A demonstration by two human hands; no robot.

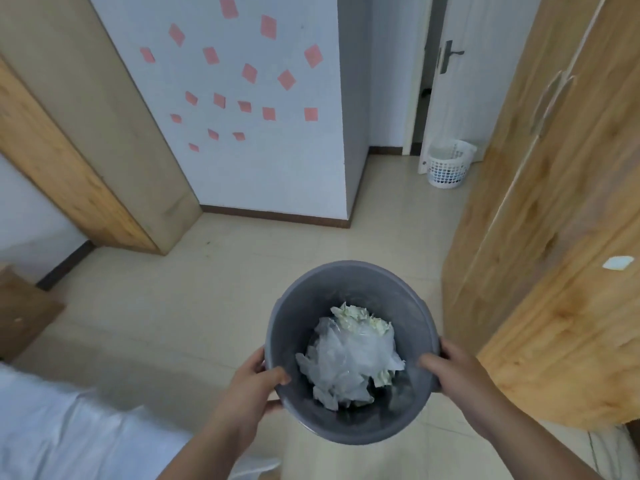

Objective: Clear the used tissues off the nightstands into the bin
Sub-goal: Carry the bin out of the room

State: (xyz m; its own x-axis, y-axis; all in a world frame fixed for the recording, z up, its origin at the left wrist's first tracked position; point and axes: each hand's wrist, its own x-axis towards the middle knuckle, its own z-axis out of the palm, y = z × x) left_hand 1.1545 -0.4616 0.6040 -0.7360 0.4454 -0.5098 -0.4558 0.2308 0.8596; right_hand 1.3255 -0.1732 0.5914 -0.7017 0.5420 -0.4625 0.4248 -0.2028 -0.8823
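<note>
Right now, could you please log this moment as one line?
left hand: grips grey bin rim | right hand: grips rim | inside: crumpled tissues, clear plastic

1. The floor (194, 306) was pale beige tile with a dull sheen.
2. A white wall (311, 174) faced the camera, dotted with pink paper notes (249, 72) stuck at varied angles. A dark brown skirting board (273, 216) ran along its foot.
3. On the left stood a light wooden panel (69, 168) with a beige face (114, 116) beside it.
4. On the right stood a tall wood-grain wardrobe (554, 237) with two long handles (550, 102) side by side and a small white sticker (618, 262) lower down.
5. Farther back, a white door (485, 81) with a dark lever handle (450, 55) stood ajar. A white lattice basket (446, 168) sat on the floor just beside it.
6. White bedding (52, 427) lay at the lower left, near the corner of a brown wooden piece of furniture (24, 313).
</note>
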